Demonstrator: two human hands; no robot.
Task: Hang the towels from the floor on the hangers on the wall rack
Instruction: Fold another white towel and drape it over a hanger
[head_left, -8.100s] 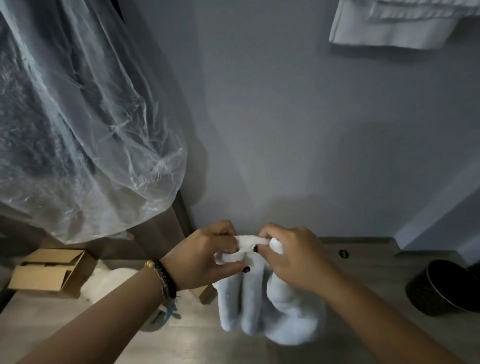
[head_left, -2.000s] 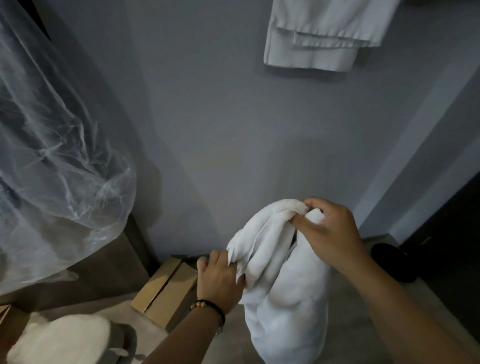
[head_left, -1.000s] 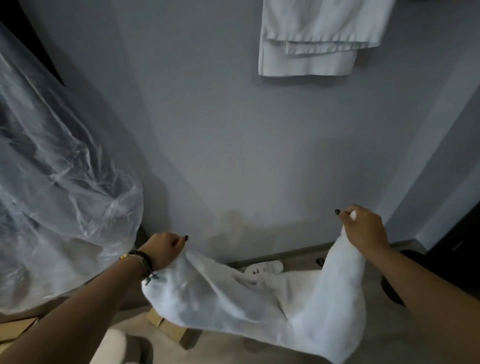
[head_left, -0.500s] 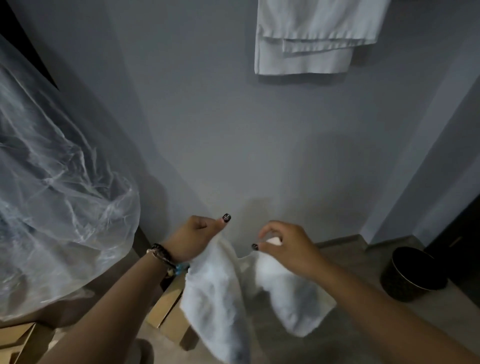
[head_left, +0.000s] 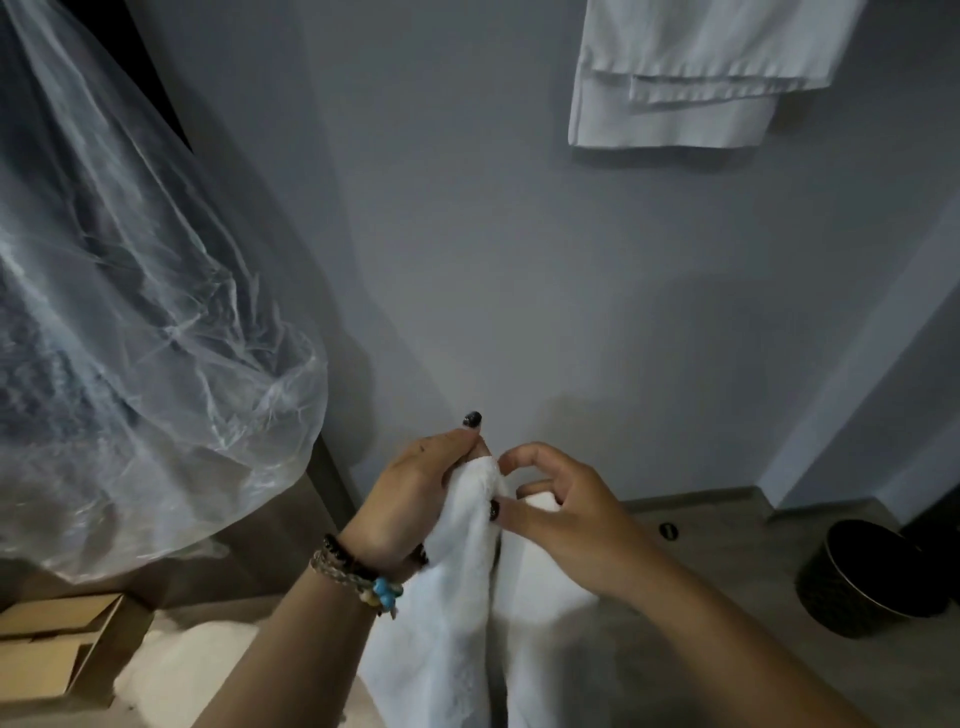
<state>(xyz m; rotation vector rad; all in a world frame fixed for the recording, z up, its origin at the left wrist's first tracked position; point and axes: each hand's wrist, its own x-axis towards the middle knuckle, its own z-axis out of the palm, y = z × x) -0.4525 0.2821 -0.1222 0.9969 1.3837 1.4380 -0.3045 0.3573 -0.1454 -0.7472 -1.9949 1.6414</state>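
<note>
A white towel (head_left: 457, 613) hangs folded in half in front of me, its two top corners brought together. My left hand (head_left: 410, 504) pinches the left corner between thumb and fingers. My right hand (head_left: 556, 504) holds the right corner close beside it, thumb and fingertips curled on the cloth. Both halves drop straight down below the hands. High on the wall at the upper right hangs another folded white towel (head_left: 680, 83); its hanger and the rack lie out of view. A further white towel (head_left: 182, 675) lies on the floor at the lower left.
A garment in a clear plastic cover (head_left: 130, 322) hangs at the left. A cardboard box (head_left: 57, 649) sits on the floor below it. A dark round bin (head_left: 872, 577) stands at the right by the wall corner. The grey wall is straight ahead.
The towel was stretched wide between my hands a second ago. My hands have since come together, folding it in half, and the two corners now meet.
</note>
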